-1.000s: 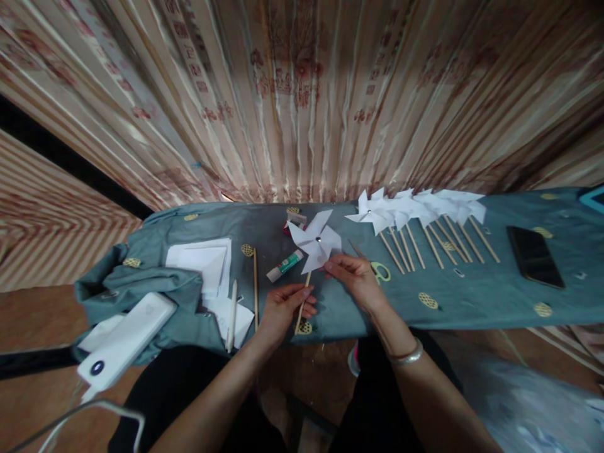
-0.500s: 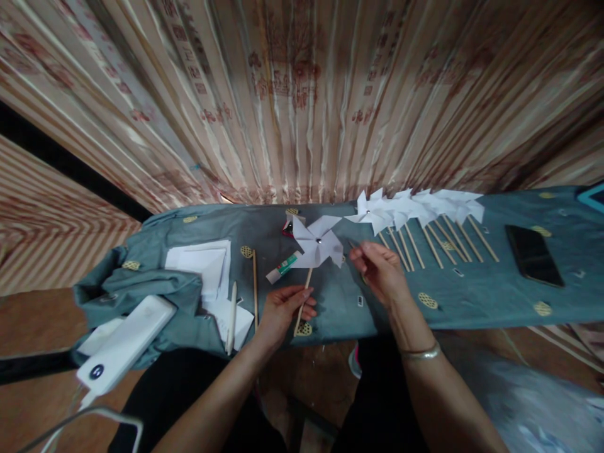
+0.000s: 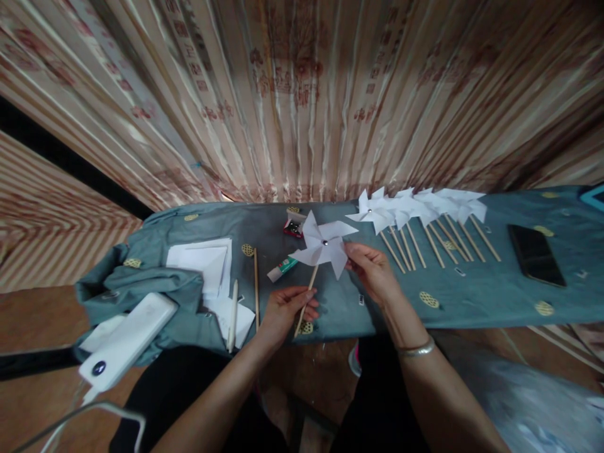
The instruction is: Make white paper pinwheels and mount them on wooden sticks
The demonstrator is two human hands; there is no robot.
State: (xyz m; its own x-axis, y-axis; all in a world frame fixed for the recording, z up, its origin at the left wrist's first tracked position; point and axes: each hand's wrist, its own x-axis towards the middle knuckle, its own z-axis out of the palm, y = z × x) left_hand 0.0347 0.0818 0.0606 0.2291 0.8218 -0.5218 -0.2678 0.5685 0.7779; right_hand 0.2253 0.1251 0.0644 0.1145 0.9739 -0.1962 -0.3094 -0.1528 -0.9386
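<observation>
My left hand [image 3: 285,307] is closed around the lower part of a thin wooden stick that carries a white paper pinwheel [image 3: 324,244], held up over the blue-grey cloth of the table [image 3: 472,296]. My right hand [image 3: 372,269] is at the pinwheel's right side, its fingertips pinching or touching the edge of a blade. A metal pin shows at the wheel's centre.
A row of several finished white pinwheels on sticks [image 3: 419,211] lies at the back right. A black phone [image 3: 535,255] lies further right. A glue stick [image 3: 282,268], a small red box [image 3: 293,225], white paper sheets [image 3: 201,261], loose sticks [image 3: 255,283] and a white power bank [image 3: 127,340] are on the left.
The pinwheel has turned and shifted slightly right. My right hand went from its lower edge out to the right, then came back to a right-hand blade. My left hand kept the stick.
</observation>
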